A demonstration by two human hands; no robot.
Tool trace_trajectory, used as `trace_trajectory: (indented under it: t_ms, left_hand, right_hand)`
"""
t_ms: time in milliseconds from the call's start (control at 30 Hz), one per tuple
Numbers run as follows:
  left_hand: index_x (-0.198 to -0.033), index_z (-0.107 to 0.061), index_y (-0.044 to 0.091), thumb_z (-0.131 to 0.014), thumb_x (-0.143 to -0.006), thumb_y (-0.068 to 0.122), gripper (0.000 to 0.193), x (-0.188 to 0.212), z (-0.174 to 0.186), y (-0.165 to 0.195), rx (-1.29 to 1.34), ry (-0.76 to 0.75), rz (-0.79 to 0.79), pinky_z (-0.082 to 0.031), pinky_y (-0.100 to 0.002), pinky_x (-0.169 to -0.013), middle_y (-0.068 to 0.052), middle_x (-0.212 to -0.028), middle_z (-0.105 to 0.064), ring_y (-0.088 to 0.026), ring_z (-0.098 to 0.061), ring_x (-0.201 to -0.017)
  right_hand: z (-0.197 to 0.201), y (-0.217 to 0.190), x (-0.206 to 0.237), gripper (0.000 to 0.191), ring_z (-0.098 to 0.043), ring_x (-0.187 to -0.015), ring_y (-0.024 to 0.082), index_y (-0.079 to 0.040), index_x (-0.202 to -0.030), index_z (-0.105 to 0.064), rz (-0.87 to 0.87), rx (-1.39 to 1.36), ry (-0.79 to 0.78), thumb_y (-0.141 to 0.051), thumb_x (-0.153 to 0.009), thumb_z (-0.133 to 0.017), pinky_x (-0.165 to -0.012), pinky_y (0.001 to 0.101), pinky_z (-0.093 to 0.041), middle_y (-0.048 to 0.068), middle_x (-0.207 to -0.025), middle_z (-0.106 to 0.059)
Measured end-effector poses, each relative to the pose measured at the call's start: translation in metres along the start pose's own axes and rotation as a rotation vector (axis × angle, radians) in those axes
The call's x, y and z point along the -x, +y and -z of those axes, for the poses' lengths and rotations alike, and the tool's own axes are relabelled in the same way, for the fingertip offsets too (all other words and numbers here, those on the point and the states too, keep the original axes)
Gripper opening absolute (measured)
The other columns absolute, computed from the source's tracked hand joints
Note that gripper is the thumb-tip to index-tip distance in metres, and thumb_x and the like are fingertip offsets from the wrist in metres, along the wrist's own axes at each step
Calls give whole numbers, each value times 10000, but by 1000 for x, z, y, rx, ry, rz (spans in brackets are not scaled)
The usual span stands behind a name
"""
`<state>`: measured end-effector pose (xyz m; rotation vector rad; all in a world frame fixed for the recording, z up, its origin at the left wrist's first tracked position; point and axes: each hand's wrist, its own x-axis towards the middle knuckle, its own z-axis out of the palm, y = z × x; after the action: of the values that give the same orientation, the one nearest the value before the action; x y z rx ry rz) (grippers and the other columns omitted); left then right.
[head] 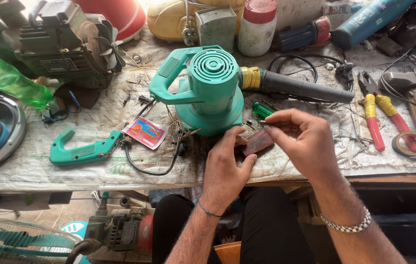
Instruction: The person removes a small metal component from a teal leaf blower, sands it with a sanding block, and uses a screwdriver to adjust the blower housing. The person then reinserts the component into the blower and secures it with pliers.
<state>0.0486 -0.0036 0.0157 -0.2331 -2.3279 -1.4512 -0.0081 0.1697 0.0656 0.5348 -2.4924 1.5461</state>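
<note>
My left hand (225, 164) pinches a small dark red rectangular piece (257, 143) over the workbench edge. My right hand (303, 142) is curled above that piece, its fingertips holding something thin that I cannot make out. Just behind the hands stands a teal electric blower (208, 88) with a grey nozzle (306, 88) pointing right. A green-handled screwdriver (262, 109) lies beside the blower's base. A loose teal handle half (83, 150) lies to the left, with a black cord (149, 168) trailing from the blower.
Red-and-yellow pliers (381, 115) and a tape roll (410, 144) lie at the right. A green bottle (7, 78), a dark motor with a fan (71, 46), a white jar (257, 27) and a small red packet (144, 132) crowd the sack-covered bench (46, 168).
</note>
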Motion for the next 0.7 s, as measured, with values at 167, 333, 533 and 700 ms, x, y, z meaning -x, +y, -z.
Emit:
trace_trajectory:
  t_ms: [167,333,533,700]
  left_hand:
    - [-1185,-645,38,-866,-839,110,417,-7,8,23,21,214,-188,-614,-358,-901,-116,-1083,-739,-247,-750,-1018]
    - [-1304,-585,0,-907,-819,204,617,-58,35,50,-421,319,-320,-470,-486,-1043,-208,-1197,-654,-387,-605,-1163]
    - [-1261,-600,-7,-988,-572,351,868,-134,42,58,-700,215,-134,-469,-468,-951,-220,-1144,-616,-407,-582,-1078]
    - [-1219,-659,74,-986,-552,314,780,-145,64,43,-519,-12,-136,-504,-416,-980,-132,-1183,-655,-319,-636,-1125]
  right_hand:
    - [5,-10,-23,213,-744,-895,108,4,-1107,-752,57,-126,88,-34,-899,-777,-807,228,-614,91,-1002,-786]
    - [12,-23,-56,162,-744,-876,104,5,-1089,-767,129,-210,117,-29,-931,-772,-794,226,-613,86,-997,-791]
    - [1,-27,-67,180,-751,-870,104,22,-1081,-744,127,-318,113,-27,-912,-777,-809,230,-630,92,-981,-788]
    - [-5,-22,-60,176,-750,-877,103,25,-1077,-749,150,-354,91,-37,-914,-775,-799,232,-624,92,-979,-792]
